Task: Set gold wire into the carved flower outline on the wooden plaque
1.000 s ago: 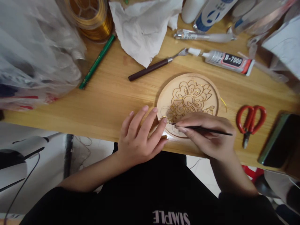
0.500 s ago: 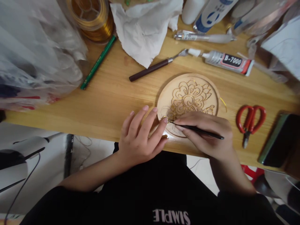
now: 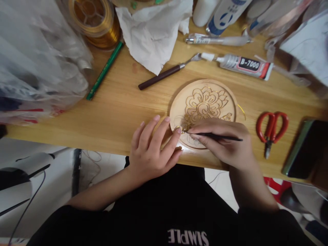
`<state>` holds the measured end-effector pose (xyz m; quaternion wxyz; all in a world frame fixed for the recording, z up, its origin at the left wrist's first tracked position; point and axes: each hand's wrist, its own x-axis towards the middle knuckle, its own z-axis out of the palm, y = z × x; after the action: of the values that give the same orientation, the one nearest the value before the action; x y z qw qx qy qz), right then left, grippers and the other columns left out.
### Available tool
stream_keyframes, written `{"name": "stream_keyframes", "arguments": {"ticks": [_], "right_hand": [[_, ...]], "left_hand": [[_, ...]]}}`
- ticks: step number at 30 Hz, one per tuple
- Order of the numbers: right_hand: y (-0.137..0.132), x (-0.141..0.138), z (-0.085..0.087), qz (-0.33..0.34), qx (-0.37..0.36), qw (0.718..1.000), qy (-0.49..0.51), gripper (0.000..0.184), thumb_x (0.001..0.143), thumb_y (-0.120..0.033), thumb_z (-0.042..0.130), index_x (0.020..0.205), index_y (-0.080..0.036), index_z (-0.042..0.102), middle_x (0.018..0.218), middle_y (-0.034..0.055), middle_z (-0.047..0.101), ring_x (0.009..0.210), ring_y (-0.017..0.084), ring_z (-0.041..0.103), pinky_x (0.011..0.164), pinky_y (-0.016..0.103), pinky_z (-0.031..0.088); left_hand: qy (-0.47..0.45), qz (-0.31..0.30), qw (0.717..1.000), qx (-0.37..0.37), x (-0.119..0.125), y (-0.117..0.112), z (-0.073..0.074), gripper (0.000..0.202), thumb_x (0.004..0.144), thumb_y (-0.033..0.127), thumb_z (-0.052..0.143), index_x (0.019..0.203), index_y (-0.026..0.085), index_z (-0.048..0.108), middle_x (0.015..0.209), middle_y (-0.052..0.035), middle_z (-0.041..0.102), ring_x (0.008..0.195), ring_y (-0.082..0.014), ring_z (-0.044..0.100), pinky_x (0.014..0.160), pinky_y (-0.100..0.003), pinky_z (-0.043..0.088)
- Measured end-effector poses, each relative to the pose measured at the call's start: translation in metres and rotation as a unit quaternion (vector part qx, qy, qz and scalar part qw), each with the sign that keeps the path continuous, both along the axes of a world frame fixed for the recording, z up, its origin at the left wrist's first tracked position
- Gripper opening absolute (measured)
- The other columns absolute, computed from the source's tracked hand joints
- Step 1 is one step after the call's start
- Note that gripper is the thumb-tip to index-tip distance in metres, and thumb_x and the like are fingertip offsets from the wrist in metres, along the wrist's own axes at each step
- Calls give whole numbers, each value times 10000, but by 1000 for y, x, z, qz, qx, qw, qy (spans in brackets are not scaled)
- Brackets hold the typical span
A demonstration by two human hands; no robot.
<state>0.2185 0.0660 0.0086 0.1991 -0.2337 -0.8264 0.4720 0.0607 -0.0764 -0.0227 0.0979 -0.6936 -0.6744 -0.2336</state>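
A round wooden disc (image 3: 225,92) with a flower pattern outlined in gold wire lies near the front edge of the wooden table (image 3: 123,102). My left hand (image 3: 151,150) rests beside the disc's left rim, fingers stretched out, the forefinger tip pressing on the rim by a small loop of gold wire (image 3: 179,129). My right hand (image 3: 225,143) covers the disc's lower part and is closed on thin black tweezers (image 3: 217,136), whose tips meet the wire loop next to my left forefinger.
Behind the disc lie a brown-handled tool (image 3: 164,73), a B-7000 glue tube (image 3: 243,65), a green pencil (image 3: 105,70), crumpled white tissue (image 3: 153,30) and a gold wire spool (image 3: 94,20). Red scissors (image 3: 271,128) and a dark phone (image 3: 304,148) sit at the right. Plastic bags (image 3: 38,58) fill the left.
The tweezers' tips have crept left to the wire loop and the tool has tilted slightly. My left hand has stayed put. The view has shifted a little.
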Motion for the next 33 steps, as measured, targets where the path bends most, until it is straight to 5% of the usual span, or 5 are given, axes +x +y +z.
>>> {"name": "stream_keyframes", "arguments": {"ticks": [16,33], "right_hand": [[-1,-4,3,-35,-55,998,-23,57,822,-174,708,865,-211,702,809,-7,732,721,107,681,589,215,529],[4,0,6,5,-64,998,-22,47,844,-163,666,857,-195,698,761,6,721,666,112,669,551,222,517]], "left_hand": [[-3,4,1000,-7,1,-1,-1,502,824,495,615,1211,178,652,1274,-165,599,1232,-333,520,1035,-460,398],[-7,2,1000,-15,1,-1,1,505,814,488,632,1213,178,655,1263,-166,606,1223,-340,530,1028,-463,404]]}}
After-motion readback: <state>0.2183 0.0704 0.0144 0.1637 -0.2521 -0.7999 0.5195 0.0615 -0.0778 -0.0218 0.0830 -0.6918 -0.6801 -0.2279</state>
